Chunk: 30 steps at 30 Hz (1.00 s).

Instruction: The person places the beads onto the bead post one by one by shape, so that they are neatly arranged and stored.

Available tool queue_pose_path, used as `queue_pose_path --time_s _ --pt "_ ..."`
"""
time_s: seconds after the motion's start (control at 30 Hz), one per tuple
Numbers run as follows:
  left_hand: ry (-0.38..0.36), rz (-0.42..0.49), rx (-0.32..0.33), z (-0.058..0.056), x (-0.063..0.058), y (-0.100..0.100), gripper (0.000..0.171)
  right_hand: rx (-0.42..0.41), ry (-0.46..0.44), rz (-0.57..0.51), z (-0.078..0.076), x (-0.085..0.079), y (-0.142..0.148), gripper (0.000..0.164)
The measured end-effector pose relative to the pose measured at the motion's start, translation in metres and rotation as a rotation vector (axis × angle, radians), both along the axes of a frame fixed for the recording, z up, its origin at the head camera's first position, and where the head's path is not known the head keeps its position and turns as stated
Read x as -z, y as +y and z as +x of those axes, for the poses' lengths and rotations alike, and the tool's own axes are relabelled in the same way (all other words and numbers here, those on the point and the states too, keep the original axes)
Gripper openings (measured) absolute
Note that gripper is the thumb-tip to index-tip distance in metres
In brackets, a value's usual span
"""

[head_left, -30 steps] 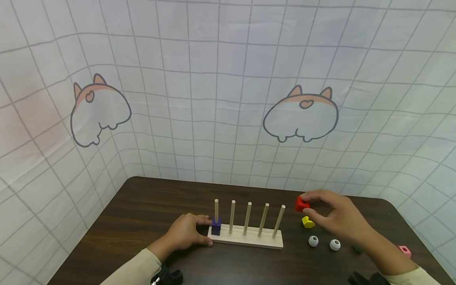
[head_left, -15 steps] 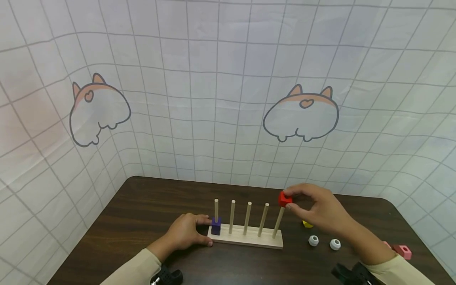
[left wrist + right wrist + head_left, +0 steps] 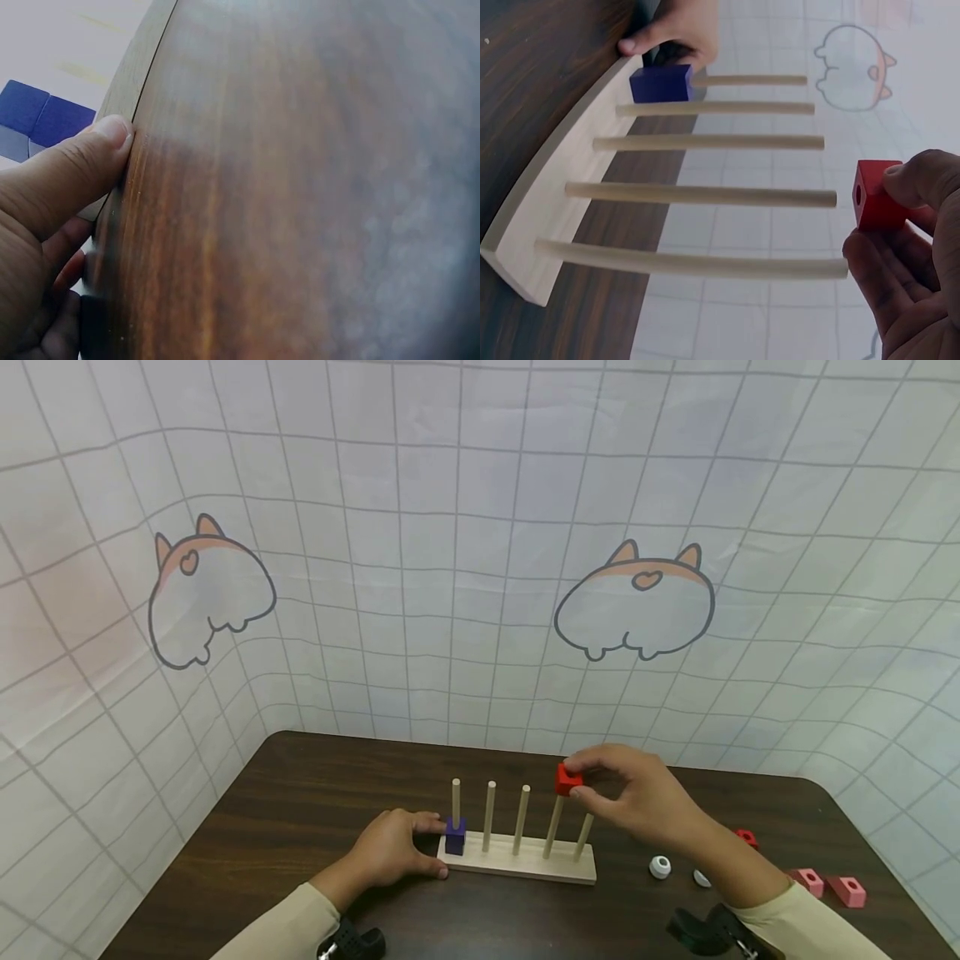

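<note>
My right hand point(image 3: 637, 797) pinches a red block point(image 3: 568, 779) with a hole through it, between thumb and fingers. In the right wrist view the red block point(image 3: 877, 195) is just off the tip of the second peg from the right, a small gap between them. The wooden peg board point(image 3: 517, 861) lies on the table with several upright pegs. Dark purple blockwork point(image 3: 455, 837) sits low on its leftmost peg; the other pegs are bare. My left hand point(image 3: 396, 850) grips the board's left end, the thumb point(image 3: 112, 133) along its front edge in the left wrist view.
Two white beads point(image 3: 660, 867) lie right of the board, one partly behind my right forearm. Farther right are two pink blocks point(image 3: 850, 892) and another red block point(image 3: 746, 837). A gridded cloth point(image 3: 480, 635) hangs behind the brown table point(image 3: 337, 768).
My right hand has carried the red block leftward, past the rightmost peg to above the one beside it. The yellow block is now hidden by that hand. My left hand has stayed put.
</note>
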<state>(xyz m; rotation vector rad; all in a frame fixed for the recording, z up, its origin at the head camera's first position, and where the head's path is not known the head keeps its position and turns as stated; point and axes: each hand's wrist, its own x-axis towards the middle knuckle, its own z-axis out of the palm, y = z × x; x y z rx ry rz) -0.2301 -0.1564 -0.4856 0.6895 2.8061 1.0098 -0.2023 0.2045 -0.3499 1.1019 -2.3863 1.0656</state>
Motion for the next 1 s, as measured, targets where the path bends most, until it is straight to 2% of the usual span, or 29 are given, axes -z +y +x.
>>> queue_pose_path --time_s 0.37,0.7,1.0 --pt "-0.01 0.005 0.0 0.001 -0.002 0.0 0.059 0.001 -0.018 0.009 -0.003 0.0 -0.018 0.036" --pt "-0.008 0.003 0.006 0.001 0.0 -0.001 0.059 0.022 -0.117 0.0 -0.003 -0.002 -0.035 0.031" --pt "0.0 -0.003 0.002 0.001 0.001 -0.001 0.059 0.008 -0.138 -0.004 -0.005 -0.001 -0.05 0.029"
